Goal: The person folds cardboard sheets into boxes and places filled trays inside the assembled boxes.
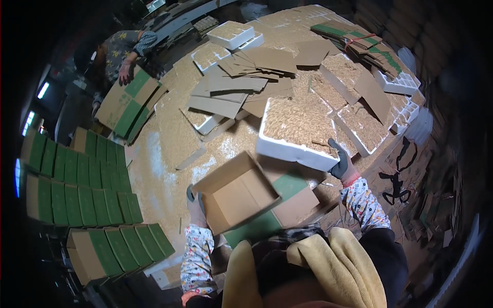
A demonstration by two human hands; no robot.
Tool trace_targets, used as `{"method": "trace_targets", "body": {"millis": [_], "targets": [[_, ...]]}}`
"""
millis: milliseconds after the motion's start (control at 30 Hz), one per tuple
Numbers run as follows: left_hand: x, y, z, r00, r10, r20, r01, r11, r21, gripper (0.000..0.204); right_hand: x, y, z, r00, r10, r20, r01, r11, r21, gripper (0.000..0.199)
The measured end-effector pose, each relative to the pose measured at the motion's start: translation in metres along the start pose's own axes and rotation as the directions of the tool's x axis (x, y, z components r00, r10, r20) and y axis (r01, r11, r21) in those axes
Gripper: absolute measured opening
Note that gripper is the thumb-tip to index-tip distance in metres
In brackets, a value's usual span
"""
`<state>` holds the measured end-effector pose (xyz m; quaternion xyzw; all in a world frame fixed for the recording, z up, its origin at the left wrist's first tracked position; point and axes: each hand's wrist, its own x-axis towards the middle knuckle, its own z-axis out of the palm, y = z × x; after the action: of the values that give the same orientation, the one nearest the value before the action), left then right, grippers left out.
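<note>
My left hand (196, 208), in a dark-palmed glove, grips the left side of an open cardboard box (233, 197), whose bare brown inside faces up. My right hand (341, 163), gloved too, is closed on the right corner of a white foam tray (298, 153). Tan grain-like bits fill this tray to the rim, and a small brown stick lies on them near my fingers. The tray is tilted and sits just beyond the box, to its right. Below the box lies a green and brown carton (295, 205), partly covered by it.
Loose tan bits cover the wide table (149, 169). Flat cardboard sheets (226, 92) and more filled foam trays (354, 126) lie farther back. Green and brown cartons (77, 169) stand in rows at the left. Behind them a person (123, 56) in gloves holds folded cartons (131, 102).
</note>
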<state>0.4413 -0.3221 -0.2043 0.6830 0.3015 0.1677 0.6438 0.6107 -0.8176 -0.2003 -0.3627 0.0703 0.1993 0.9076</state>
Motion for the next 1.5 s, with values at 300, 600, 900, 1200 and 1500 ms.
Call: {"method": "trace_targets", "body": {"millis": [300,600,900,1200,1500], "targets": [[-0.004,0.048,0.037,0.836,-0.077,0.544,0.401,0.762,-0.508,0.057,-0.028,0.039,0.215,0.946,0.274,0.171,-0.102,0.755,-0.648,0.057],[-0.006,0.018,0.025,0.996,0.093,-0.016,-0.072,0.862,0.502,0.037,0.007,0.101,0.174,0.799,-0.23,0.556,0.574,0.017,-0.818,0.062],[-0.011,0.016,0.035,0.99,0.051,-0.129,0.037,0.801,0.598,0.034,0.222,0.109,0.159,0.794,-0.023,0.608,0.421,-0.701,-0.575,0.039],[-0.012,0.035,0.012,0.976,0.166,-0.14,-0.142,0.975,0.168,0.047,0.07,-0.01,0.244,0.923,-0.246,0.297,0.369,0.787,-0.495,0.03],[-0.088,0.032,0.069,0.789,-0.14,0.599,-0.546,0.288,0.787,0.067,-0.004,0.149,0.212,0.739,-0.145,0.658,0.564,-0.4,-0.722,0.073]]}}
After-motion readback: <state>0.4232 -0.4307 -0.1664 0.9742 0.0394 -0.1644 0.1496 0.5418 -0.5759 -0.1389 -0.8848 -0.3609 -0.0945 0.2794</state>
